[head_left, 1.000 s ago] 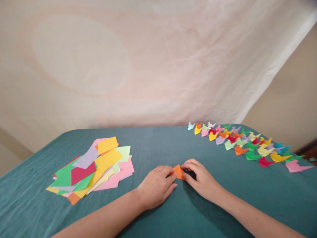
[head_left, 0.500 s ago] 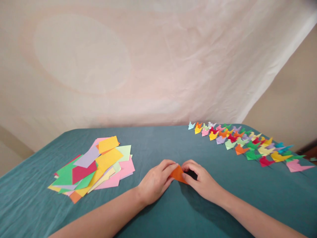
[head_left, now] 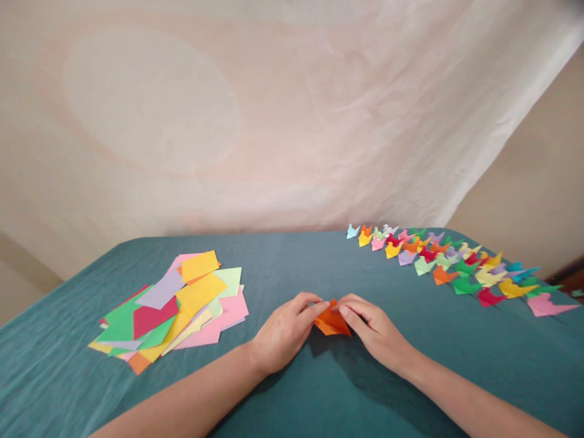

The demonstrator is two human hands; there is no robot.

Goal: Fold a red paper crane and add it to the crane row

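Note:
A small orange sheet of folded paper (head_left: 333,322) is held between my two hands, just above the cloth. My left hand (head_left: 285,331) pinches its left side with thumb and fingers. At its upper right edge, my right hand (head_left: 376,331) grips the paper, thumb laid along the near side. A crease runs through the paper, and its lower flap stands away from the rest. Fingers of both hands hide its upper corners.
A loose pile of coloured paper sheets (head_left: 155,316) lies to the left. Several folded paper birds (head_left: 444,277) stand in rows on the right. A dark green cloth (head_left: 283,261) covers the table, with a pale hanging sheet (head_left: 274,121) behind it.
The orange paper has turned and its lower part has opened toward me, showing more surface. My right thumb and fingers have shifted to its upper edge; my left hand stays nearly in place.

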